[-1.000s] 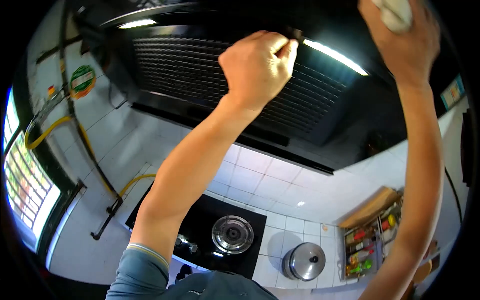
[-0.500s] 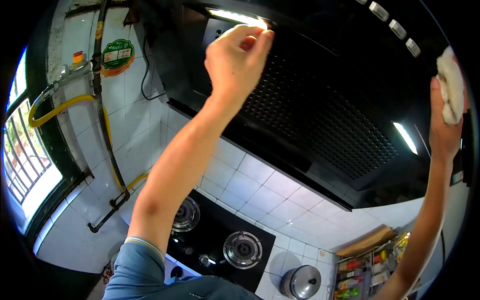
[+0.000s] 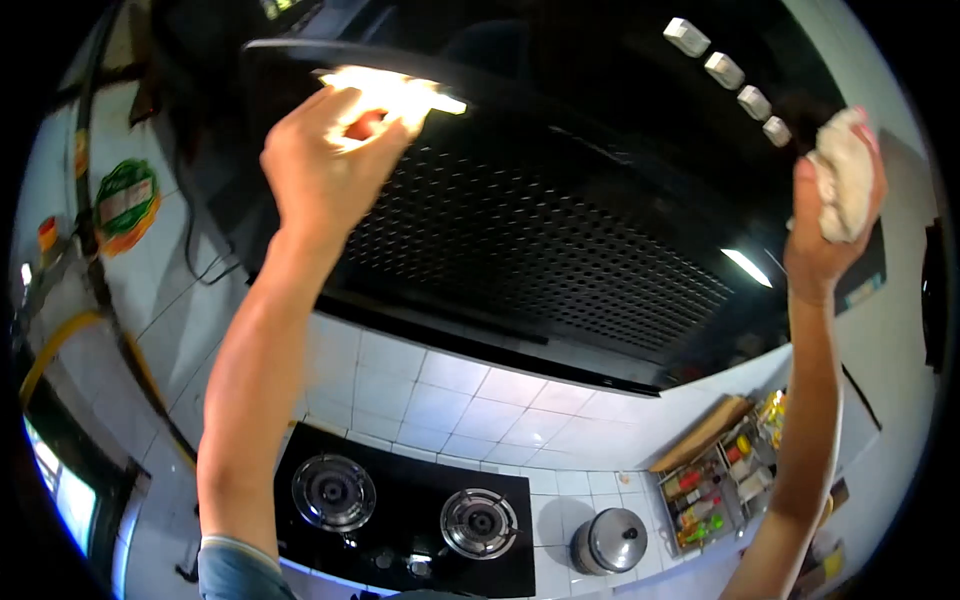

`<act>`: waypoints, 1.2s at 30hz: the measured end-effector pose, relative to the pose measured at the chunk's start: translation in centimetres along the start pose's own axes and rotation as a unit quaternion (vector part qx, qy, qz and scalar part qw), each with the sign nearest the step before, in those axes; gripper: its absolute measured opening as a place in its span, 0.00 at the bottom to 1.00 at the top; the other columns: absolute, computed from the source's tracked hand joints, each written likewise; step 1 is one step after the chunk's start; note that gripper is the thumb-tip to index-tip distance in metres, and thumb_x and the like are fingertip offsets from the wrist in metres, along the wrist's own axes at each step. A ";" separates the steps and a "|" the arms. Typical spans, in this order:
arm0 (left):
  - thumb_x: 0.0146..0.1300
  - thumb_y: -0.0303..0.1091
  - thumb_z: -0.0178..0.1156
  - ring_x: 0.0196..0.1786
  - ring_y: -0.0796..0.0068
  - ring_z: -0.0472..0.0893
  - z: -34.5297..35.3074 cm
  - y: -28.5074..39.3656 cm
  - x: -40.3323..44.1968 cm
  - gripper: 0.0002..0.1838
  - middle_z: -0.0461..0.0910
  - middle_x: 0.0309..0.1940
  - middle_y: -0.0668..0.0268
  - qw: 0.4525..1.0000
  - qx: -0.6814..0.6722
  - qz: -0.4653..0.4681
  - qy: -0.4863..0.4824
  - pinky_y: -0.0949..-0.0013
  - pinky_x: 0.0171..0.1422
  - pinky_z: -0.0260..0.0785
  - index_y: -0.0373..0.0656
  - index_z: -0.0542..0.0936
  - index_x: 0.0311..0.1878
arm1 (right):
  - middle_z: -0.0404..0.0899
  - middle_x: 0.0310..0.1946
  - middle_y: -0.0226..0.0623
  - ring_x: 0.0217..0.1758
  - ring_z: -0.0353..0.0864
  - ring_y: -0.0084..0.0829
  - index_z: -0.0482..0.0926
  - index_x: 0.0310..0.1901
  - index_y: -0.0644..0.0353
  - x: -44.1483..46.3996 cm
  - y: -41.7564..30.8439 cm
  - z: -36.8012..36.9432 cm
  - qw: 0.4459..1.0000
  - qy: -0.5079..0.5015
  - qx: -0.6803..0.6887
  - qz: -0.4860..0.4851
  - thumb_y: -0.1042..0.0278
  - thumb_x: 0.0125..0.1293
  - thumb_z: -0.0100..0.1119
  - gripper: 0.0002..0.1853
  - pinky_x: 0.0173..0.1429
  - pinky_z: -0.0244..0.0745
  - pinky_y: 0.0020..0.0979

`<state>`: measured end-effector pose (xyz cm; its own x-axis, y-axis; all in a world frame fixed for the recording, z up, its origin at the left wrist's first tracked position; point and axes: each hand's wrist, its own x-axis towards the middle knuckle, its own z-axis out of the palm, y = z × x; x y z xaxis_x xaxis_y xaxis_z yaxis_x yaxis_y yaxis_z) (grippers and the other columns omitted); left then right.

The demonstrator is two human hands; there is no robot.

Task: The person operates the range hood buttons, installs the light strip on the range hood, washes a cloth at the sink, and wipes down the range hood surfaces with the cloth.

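Overhead is a black range hood (image 3: 540, 265) with a perforated underside and several silver buttons (image 3: 725, 70). My left hand (image 3: 325, 165) is raised to its lit left lamp (image 3: 385, 90), fingers curled together against the bright strip. Glare hides the fingertips and whatever they pinch. A crumpled white cloth (image 3: 847, 178) is gripped in my right hand (image 3: 817, 262), which is up by the hood's right side, below the buttons. Another lit lamp (image 3: 747, 267) shines from the underside, left of that hand.
Below lies a black gas stove (image 3: 405, 530) with two burners. To its right stand a lidded metal pot (image 3: 610, 542) and a rack (image 3: 735, 490) of bottles and jars. A pipe (image 3: 88, 180) and a yellow hose (image 3: 50, 345) run along the left wall.
The whole view has swung, so the hood and both hands sit farther left and more of the stove shows. Glare around the left lamp has grown. My right hand still grips the cloth.
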<state>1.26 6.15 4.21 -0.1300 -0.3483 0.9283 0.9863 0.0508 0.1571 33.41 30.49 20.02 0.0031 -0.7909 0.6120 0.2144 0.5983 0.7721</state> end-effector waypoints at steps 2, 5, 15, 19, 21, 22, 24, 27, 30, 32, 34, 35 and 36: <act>0.54 0.32 0.76 0.25 0.80 0.78 -0.6 -1.0 0.3 0.10 0.79 0.22 0.68 1.000 -0.012 -0.019 0.001 0.73 0.31 0.69 0.39 0.84 0.32 | 0.74 0.67 0.46 0.70 0.74 0.43 0.74 0.67 0.62 -0.6 0.0 0.2 0.997 0.018 0.046 0.068 0.75 0.60 0.74 0.32 0.75 0.66 0.41; 0.60 0.29 0.73 0.24 0.82 0.75 -1.5 -1.7 0.6 0.07 0.80 0.23 0.69 0.999 -0.015 -0.025 0.015 0.75 0.32 0.67 0.37 0.84 0.32 | 0.73 0.67 0.47 0.69 0.73 0.45 0.74 0.67 0.61 -0.2 -0.4 0.4 0.998 0.029 -0.003 0.048 0.72 0.58 0.76 0.35 0.74 0.67 0.41; 0.68 0.28 0.71 0.31 0.92 0.74 -2.2 -2.2 0.9 0.06 0.82 0.29 0.77 0.998 -0.035 -0.044 0.019 0.83 0.36 0.66 0.35 0.88 0.43 | 0.71 0.66 0.43 0.68 0.72 0.43 0.72 0.69 0.56 0.0 -1.1 0.7 0.996 0.036 0.007 0.086 0.64 0.57 0.80 0.38 0.71 0.69 0.41; 0.68 0.29 0.72 0.29 0.91 0.75 -2.7 -2.5 1.3 0.06 0.83 0.28 0.75 0.995 -0.028 -0.087 0.036 0.82 0.34 0.67 0.36 0.89 0.43 | 0.71 0.66 0.43 0.69 0.71 0.44 0.72 0.70 0.55 -0.2 -0.9 0.5 0.995 0.028 -0.002 0.095 0.62 0.58 0.80 0.39 0.72 0.68 0.42; 0.68 0.30 0.72 0.29 0.90 0.75 -2.7 -2.2 1.4 0.07 0.83 0.28 0.75 0.995 -0.009 -0.084 0.044 0.82 0.34 0.67 0.37 0.89 0.43 | 0.71 0.66 0.43 0.70 0.70 0.44 0.72 0.70 0.55 -0.3 -0.9 0.6 0.995 0.026 -0.004 0.093 0.62 0.58 0.80 0.39 0.72 0.68 0.42; 0.68 0.31 0.72 0.28 0.90 0.75 -2.7 -2.1 1.4 0.07 0.83 0.28 0.75 0.995 0.008 -0.080 0.052 0.82 0.33 0.67 0.37 0.89 0.43 | 0.70 0.66 0.43 0.70 0.70 0.44 0.72 0.70 0.55 -0.3 -0.9 0.6 0.995 0.029 -0.003 0.094 0.62 0.58 0.80 0.39 0.72 0.68 0.42; 0.67 0.32 0.73 0.28 0.90 0.76 -2.7 -2.3 1.3 0.07 0.84 0.28 0.75 0.995 -0.009 -0.078 0.056 0.81 0.33 0.68 0.38 0.89 0.42 | 0.70 0.66 0.43 0.70 0.71 0.44 0.72 0.70 0.55 -0.2 -0.9 0.6 0.995 0.031 -0.002 0.093 0.62 0.58 0.80 0.39 0.72 0.68 0.42; 0.68 0.31 0.73 0.29 0.90 0.76 -2.6 -2.4 1.3 0.07 0.85 0.29 0.74 0.995 0.015 -0.082 0.062 0.82 0.34 0.69 0.37 0.89 0.43 | 0.70 0.67 0.43 0.69 0.71 0.43 0.72 0.70 0.56 -0.1 -0.8 0.4 0.996 0.019 -0.017 0.089 0.62 0.59 0.79 0.38 0.73 0.68 0.43; 0.66 0.28 0.73 0.33 0.88 0.83 -2.5 -2.8 1.1 0.07 0.89 0.31 0.71 0.994 -0.011 -0.080 0.078 0.81 0.42 0.75 0.34 0.88 0.41 | 0.70 0.66 0.43 0.69 0.72 0.43 0.72 0.69 0.56 -0.2 -0.8 0.4 0.996 0.021 -0.008 0.082 0.63 0.59 0.79 0.37 0.73 0.68 0.43; 0.65 0.28 0.73 0.33 0.88 0.83 -2.4 -2.9 1.2 0.07 0.89 0.31 0.71 0.991 -0.042 -0.094 0.084 0.81 0.42 0.76 0.35 0.88 0.41 | 0.70 0.67 0.43 0.69 0.72 0.43 0.72 0.69 0.56 -0.2 -0.9 0.3 0.996 0.016 -0.005 0.088 0.64 0.59 0.79 0.37 0.73 0.68 0.43; 0.66 0.28 0.73 0.33 0.89 0.82 -2.4 -2.7 1.2 0.06 0.88 0.32 0.72 0.991 -0.038 -0.097 0.079 0.82 0.41 0.75 0.36 0.88 0.42 | 0.70 0.67 0.43 0.69 0.72 0.43 0.72 0.69 0.56 -0.2 -0.8 0.3 0.997 0.016 -0.010 0.081 0.65 0.59 0.78 0.37 0.73 0.68 0.43; 0.67 0.28 0.72 0.34 0.90 0.81 -2.4 -2.6 1.2 0.06 0.86 0.32 0.74 0.992 -0.031 -0.099 0.075 0.83 0.40 0.74 0.36 0.88 0.43 | 0.71 0.67 0.43 0.70 0.72 0.43 0.72 0.69 0.56 -0.2 -0.8 0.4 0.997 0.018 -0.014 0.074 0.65 0.60 0.78 0.37 0.73 0.69 0.43; 0.67 0.28 0.72 0.34 0.90 0.81 -2.3 -2.6 1.2 0.06 0.86 0.32 0.74 0.992 -0.031 -0.100 0.075 0.83 0.40 0.74 0.36 0.88 0.43 | 0.71 0.67 0.43 0.70 0.72 0.43 0.72 0.69 0.56 -0.2 -0.7 0.4 0.997 0.017 -0.013 0.074 0.65 0.60 0.78 0.37 0.73 0.69 0.43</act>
<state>-1.21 3.44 4.12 -0.3120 -0.4810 0.8193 0.9471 -0.0894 0.3082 32.85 30.27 19.41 0.0692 -0.6983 0.7124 0.2354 0.7054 0.6686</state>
